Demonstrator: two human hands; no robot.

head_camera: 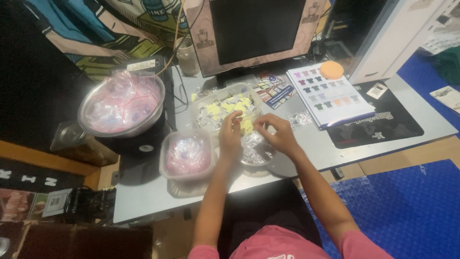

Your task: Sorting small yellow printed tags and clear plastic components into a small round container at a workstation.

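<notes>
A small yellow packet point(246, 125) sits between the two hands, at the near edge of the clear tub of yellow and silvery packets point(225, 109) and just above the round bowl of silvery wrappers point(256, 149). It lies directly ahead of the fingertips of both hands, which meet over it from either side: the left hand point(231, 136) comes up from below and slightly to the left, its fingers point(235, 119) bunched together and pointing away from the body, while the right hand point(278, 135) reaches in from the right, its fingers point(261, 123) curled inward toward the same spot. Both seem to be pinching at the packet or something tiny beside it, though whether each one truly grips it is too small to tell. The packet's long axis cannot be made out. Neither hand is clearly nearer; the left fingertips look to be touching its left edge, the right ones just beside its upper right

Outward from there, a clear tub of pink bags point(187, 156) stands just left of the left wrist, and a large steel bowl of pink bags point(122, 103) lies farther left. Everything rests on the grey counter point(143, 196), with a colour chart sheet point(328, 93) and an orange disc point(331, 70) well apart to the right, and a dark monitor point(256, 29) behind the tub
</notes>
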